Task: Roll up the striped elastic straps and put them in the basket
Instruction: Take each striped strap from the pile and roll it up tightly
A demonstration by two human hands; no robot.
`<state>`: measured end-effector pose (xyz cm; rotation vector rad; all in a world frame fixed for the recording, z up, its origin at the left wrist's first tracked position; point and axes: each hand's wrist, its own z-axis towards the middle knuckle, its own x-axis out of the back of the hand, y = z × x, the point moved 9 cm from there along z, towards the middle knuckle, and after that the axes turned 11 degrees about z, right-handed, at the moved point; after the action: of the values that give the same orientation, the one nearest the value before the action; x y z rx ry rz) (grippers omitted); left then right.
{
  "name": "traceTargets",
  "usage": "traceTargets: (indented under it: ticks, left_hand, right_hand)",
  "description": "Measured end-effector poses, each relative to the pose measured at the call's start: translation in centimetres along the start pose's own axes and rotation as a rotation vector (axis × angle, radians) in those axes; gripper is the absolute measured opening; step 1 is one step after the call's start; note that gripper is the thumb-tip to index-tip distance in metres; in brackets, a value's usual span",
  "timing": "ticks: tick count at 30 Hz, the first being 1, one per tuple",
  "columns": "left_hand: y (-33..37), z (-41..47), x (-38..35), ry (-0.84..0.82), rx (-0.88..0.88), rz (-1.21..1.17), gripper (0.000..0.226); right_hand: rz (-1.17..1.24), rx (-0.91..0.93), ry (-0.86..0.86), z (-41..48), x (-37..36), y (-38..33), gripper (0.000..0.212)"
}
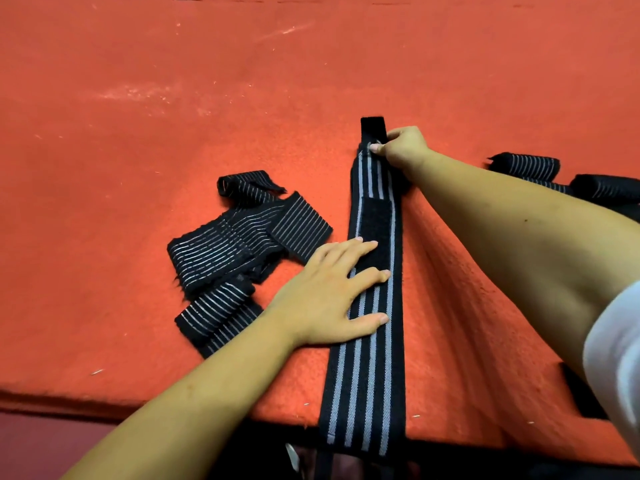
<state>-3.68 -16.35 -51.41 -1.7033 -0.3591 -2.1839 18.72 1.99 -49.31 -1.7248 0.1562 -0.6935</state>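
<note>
A long black strap with grey stripes (367, 375) lies stretched out toward me across the red felt table (173, 98), its near end hanging over the front edge. A black fastening patch sits on its middle. My left hand (332, 292) lies flat on the strap's middle with straight fingers pressing it down. My right hand (401, 150) pinches the strap's far end, just below its plain black tab. No basket is in view.
A loose heap of thin-striped black straps (239, 247) lies left of my left hand. More rolled or bunched straps (526, 166) sit at the right, partly behind my right forearm. The table's front edge runs along the bottom.
</note>
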Motion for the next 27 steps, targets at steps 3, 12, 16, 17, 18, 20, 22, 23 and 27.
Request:
traceTargets:
  ticks: [3, 12, 16, 17, 18, 20, 22, 23, 27]
  left_hand:
    - [-0.1, 0.0, 0.0, -0.011, 0.006, 0.01, 0.061]
    - [-0.3, 0.0, 0.6, -0.029, 0.035, -0.052, 0.058]
    - [-2.5, -0.3, 3.4, 0.233, 0.273, -0.49, 0.038]
    - [-3.9, -1.0, 4.5, 0.37, 0.428, -0.602, 0.032]
    - [-5.2, -2.0, 5.6, 0.488, 0.58, -0.68, 0.025]
    - [-6.1, -3.1, 7.7, 0.606, 0.783, -0.803, 0.019]
    - [-5.8, -2.6, 9.9, 0.605, 0.831, -0.901, 0.025]
    - [-5.5, -2.0, 10.4, 0.567, 0.831, -0.965, 0.027]
    - [-3.3, -0.3, 10.6, 0.345, 0.776, -1.19, 0.033]
  right_hand:
    - [0.188, 0.017, -0.024, -1.0, 0.1, -1.3, 0.009]
    - [0.485, 0.204, -0.069, -7.9, 3.0, -8.5, 0.007]
    - [0.471, 0.306, -0.109, -13.8, 3.8, -9.7, 0.019]
    - [0.458, 0.342, -0.117, -15.5, 4.1, -9.7, 0.018]
    - [0.457, 0.37, -0.124, -17.2, 4.4, -9.6, 0.016]
    - [0.463, 0.398, -0.134, -20.4, 5.1, -8.9, 0.012]
    - [0.478, 0.4, -0.156, -22.8, 5.2, -7.7, 0.011]
    - [0.494, 0.396, -0.173, -23.8, 5.1, -7.1, 0.012]
    - [0.521, 0.393, -0.232, -26.8, 4.3, -5.9, 0.019]
